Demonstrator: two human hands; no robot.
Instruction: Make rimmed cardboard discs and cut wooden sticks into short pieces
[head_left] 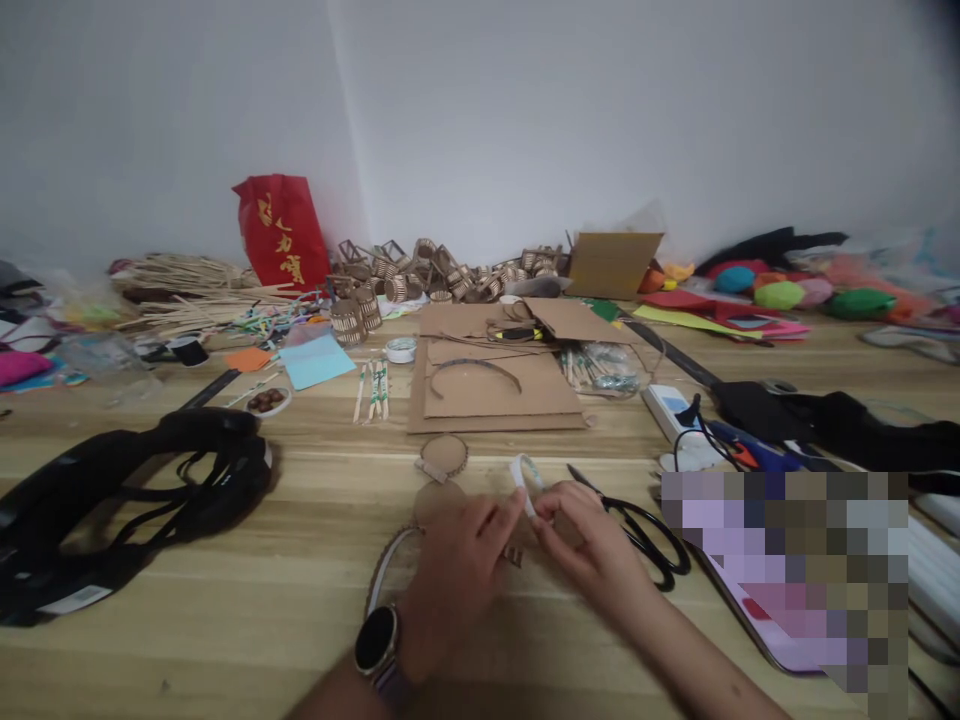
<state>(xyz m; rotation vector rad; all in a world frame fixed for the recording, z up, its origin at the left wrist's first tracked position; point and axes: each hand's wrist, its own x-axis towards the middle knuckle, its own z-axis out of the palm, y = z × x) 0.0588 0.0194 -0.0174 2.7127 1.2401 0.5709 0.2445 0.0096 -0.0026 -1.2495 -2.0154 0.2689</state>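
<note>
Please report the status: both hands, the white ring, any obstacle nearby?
Right hand: pinching white ring. Left hand: close at the ring, contact unclear. Black scissors: lying beside right hand.

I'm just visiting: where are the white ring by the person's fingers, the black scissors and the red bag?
White ring (pixel 520 479): head view, on its outer band.
Black scissors (pixel 607 502): head view, where blades meet handles.
Red bag (pixel 285 232): head view, middle of its front.

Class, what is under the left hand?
Parts of a brown disc and a white-lined curved band show past the left hand; whatever else lies beneath is covered.
</note>
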